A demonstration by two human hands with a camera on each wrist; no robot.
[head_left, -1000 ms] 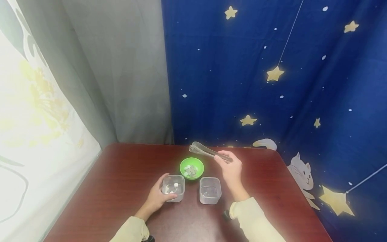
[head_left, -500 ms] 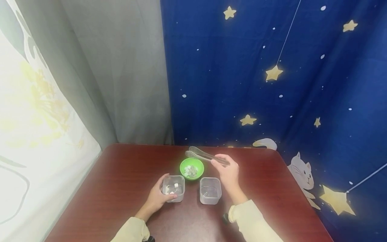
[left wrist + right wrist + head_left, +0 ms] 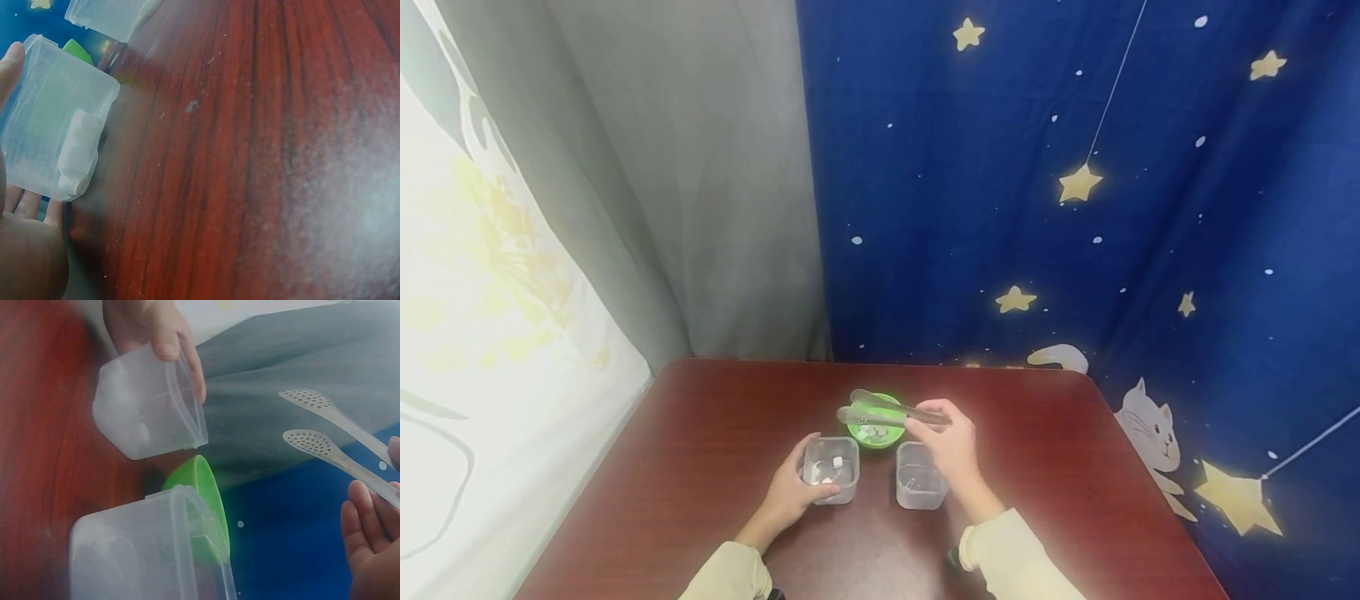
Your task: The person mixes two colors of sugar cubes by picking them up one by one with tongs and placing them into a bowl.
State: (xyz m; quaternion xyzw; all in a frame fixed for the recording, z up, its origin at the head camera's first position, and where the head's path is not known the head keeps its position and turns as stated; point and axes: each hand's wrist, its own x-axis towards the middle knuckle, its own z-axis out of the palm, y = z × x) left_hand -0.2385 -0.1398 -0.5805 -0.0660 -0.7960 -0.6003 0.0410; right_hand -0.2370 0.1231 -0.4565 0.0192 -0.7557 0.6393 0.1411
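My left hand (image 3: pixel 787 493) grips a clear plastic container (image 3: pixel 847 493) by its left side, thumb at the near wall. White cube-shaped pieces (image 3: pixel 838 462) lie in it. My right hand (image 3: pixel 953 448) holds metal tongs (image 3: pixel 312 443) with perforated tips, fingers and thumb on the two arms. The tongs stretch leftward above a green bowl (image 3: pixel 889 437), their tips apart with nothing between them. White and grey pieces (image 3: pixel 872 432) fill the bowl's bottom, partly hidden by the tongs. A second clear container (image 3: pixel 919 498) stands below my right hand, which overlaps its edge in the head view.
Everything stands on a reddish-brown wooden table (image 3: pixel 700 450). Behind it hang a grey curtain (image 3: pixel 737 208) and a blue star-printed curtain (image 3: pixel 940 208). A bright white patterned curtain (image 3: pixel 535 333) borders the left side.
My right hand has brought the tongs down, left and nearer, from behind the bowl to over it. The left hand and both containers have stayed in place.
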